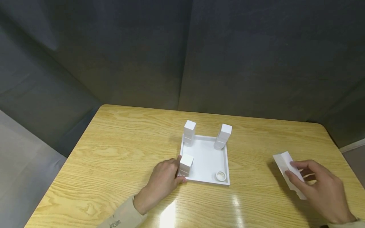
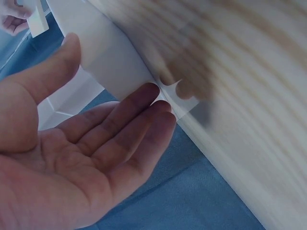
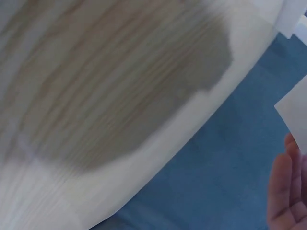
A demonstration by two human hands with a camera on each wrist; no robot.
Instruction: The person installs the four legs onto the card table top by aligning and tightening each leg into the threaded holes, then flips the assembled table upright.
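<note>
Head view: white tray (image 1: 206,158) sits mid-table (image 1: 114,152), a block on each far corner (image 1: 189,132) (image 1: 223,135), a third block (image 1: 186,164) on the near-left corner, a small ring (image 1: 220,176) at the near-right corner. Left hand (image 1: 163,182) rests at the tray's near-left corner, fingers loosely extended, touching that block. Right hand (image 1: 319,186), well right of the tray, has fingertips on a white sheet (image 1: 288,171) lying on the table; fingers bent, grip unclear. Left wrist view: palm open, fingers (image 2: 139,120) straight against the tray wall (image 2: 115,62). Right wrist view: blurred; only fingertips (image 3: 283,191) beside a sheet edge (image 3: 295,110).
</note>
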